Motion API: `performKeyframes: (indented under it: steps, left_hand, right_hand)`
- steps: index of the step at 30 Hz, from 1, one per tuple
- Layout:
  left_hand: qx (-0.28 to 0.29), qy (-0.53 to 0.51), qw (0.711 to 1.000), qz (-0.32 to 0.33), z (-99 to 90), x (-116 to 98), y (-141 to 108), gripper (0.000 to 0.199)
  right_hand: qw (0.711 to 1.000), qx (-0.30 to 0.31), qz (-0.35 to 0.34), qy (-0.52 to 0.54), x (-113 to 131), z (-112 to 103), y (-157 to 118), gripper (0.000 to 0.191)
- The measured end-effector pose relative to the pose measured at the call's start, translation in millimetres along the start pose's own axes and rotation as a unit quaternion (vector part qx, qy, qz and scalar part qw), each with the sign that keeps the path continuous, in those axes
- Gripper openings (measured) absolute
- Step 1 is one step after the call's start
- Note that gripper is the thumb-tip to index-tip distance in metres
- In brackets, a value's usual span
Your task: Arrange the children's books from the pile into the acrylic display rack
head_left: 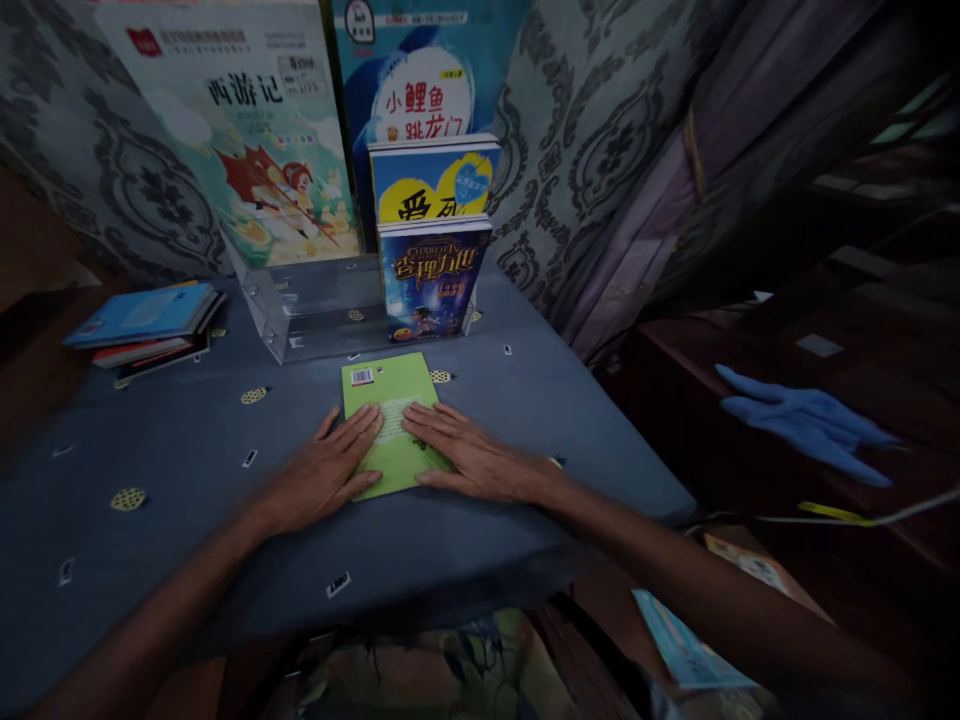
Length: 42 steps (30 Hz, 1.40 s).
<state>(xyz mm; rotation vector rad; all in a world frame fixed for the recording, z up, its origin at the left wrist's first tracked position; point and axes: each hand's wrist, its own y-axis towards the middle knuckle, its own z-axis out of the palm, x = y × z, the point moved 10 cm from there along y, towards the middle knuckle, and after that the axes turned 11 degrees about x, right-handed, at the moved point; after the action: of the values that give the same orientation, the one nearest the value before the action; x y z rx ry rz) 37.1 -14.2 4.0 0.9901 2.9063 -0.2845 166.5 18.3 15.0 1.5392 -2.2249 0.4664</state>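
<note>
A green book [397,385] lies on the blue table, its barcode at the far left corner. My left hand [330,470] rests on the book's left side, fingers stretched out over the cover. On the right side of the same cover lies my right hand [469,455], its fingers also flat and extended. Both sets of fingertips point toward the middle of the book, with a gap between them. Parts of the printed text on the cover are hidden under the fingers. Just beyond the book stands a clear acrylic stand [330,335] with several upright books.
A dark blue book [433,285] fronts the stand's right side; a large white-and-green book [270,150] leans at left. Several books [146,315] are stacked at the table's left. Off the right edge lie blue gloves [806,420] and a light-blue book [686,640].
</note>
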Motion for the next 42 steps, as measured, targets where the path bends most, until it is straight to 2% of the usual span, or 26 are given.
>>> performKeyframes:
  steps: [3,8,12,15,19,22,27,30,33,37,42]
  left_hand:
    - [0.013,-0.016,1.000,-0.005,-4.0,16,16,0.068]
    - [0.042,-0.032,0.998,-0.030,-13.9,45,72,0.078]
    - [0.055,-0.028,0.998,-0.031,-18.1,48,108,0.085]
    - [0.047,-0.014,0.998,-0.031,-18.6,45,116,0.087]
    - [0.052,0.003,0.999,-0.015,-16.3,37,112,0.088]
    - [0.056,0.011,0.998,0.014,-14.9,21,106,0.086]
    - [0.068,0.011,0.994,0.088,-8.2,-28,88,0.083]
    - [0.076,0.001,0.989,0.129,-3.9,-60,70,0.080]
    - [0.087,-0.001,0.985,0.152,-0.6,-83,52,0.077]
    - [0.092,0.000,0.984,0.150,1.1,-96,39,0.076]
    - [0.066,-0.005,0.989,0.132,-1.0,-99,37,0.077]
  right_hand:
    - [0.998,-0.027,0.017,0.056,-13,-18,7,0.070]
    - [0.982,-0.122,0.074,0.122,-62,-47,32,0.073]
    - [0.970,-0.172,0.070,0.156,-90,-58,45,0.069]
    - [0.964,-0.190,0.059,0.177,-100,-62,45,0.066]
    - [0.962,-0.196,0.049,0.184,-100,-65,43,0.063]
    - [0.966,-0.190,0.049,0.167,-98,-66,43,0.060]
    - [0.973,-0.177,0.062,0.134,-96,-64,44,0.055]
    - [0.979,-0.164,0.062,0.106,-94,-61,46,0.055]
    - [0.985,-0.148,0.062,0.061,-91,-56,49,0.055]
    - [0.990,-0.122,0.069,-0.014,-87,-46,53,0.054]
    - [0.989,-0.109,0.089,-0.051,-83,-41,52,0.051]
